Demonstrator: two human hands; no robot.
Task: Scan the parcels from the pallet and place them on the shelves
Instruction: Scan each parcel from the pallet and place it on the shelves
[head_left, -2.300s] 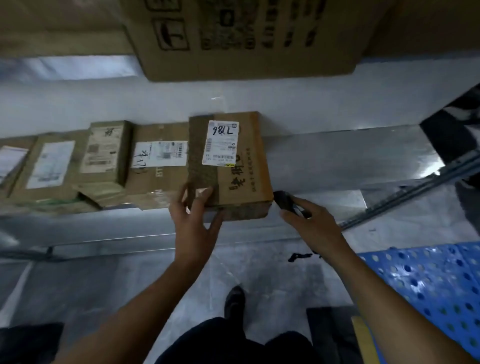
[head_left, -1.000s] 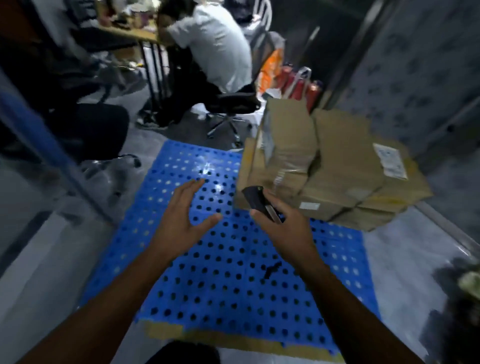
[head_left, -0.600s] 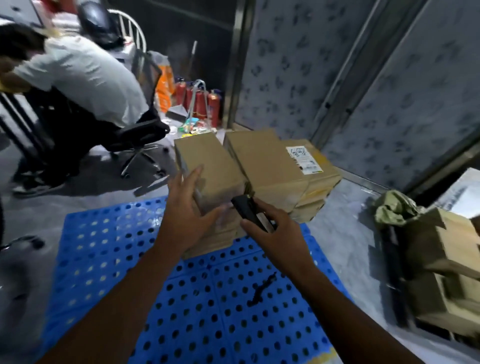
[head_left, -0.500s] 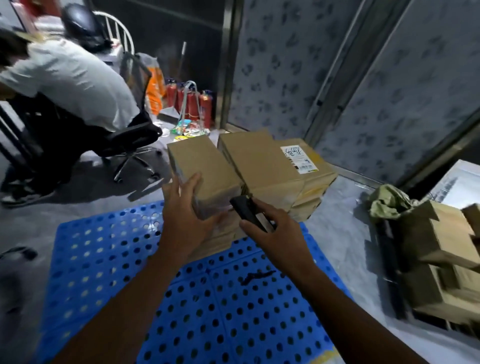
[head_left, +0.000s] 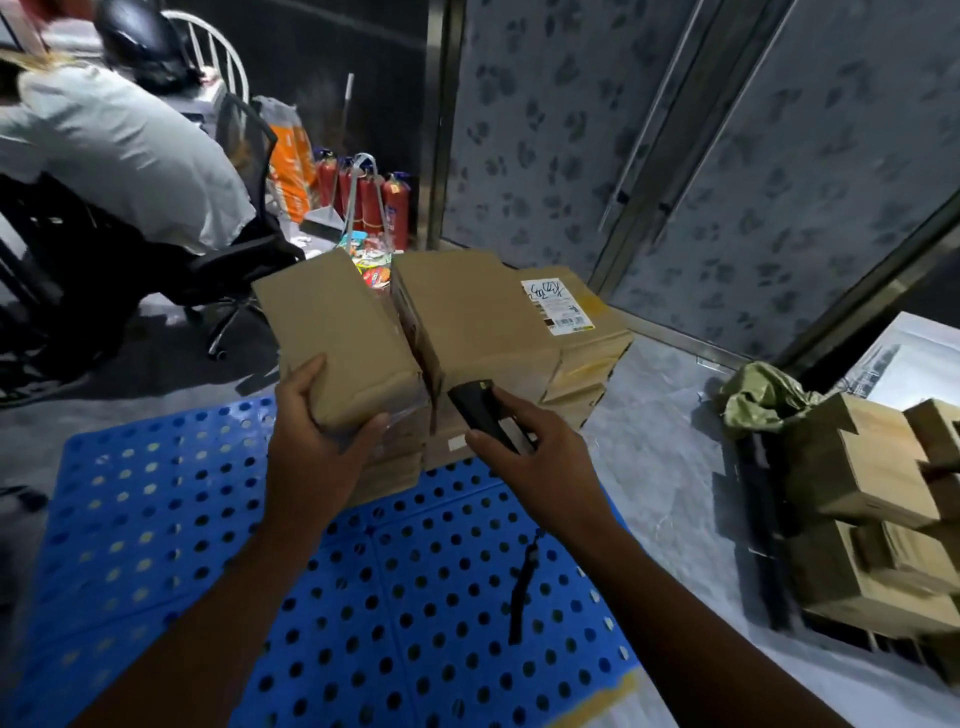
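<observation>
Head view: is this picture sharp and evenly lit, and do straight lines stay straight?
Head view throughout: sharp at the centre, where the left hand grips a parcel and the right hand the scanner; cartons at the right edge smeared; light dim, the white shirt brightest; door frames lean, a wide-angle effect.

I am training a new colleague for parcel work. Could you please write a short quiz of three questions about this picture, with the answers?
1. True or false: the left hand grips the near end of the leftmost top parcel.
2. What does the right hand hold? A) a roll of tape B) a black scanner C) a knife
3. Fill in: the perforated pallet is ___ in colour.

Key: 1 true; 2 B; 3 blue.
</observation>
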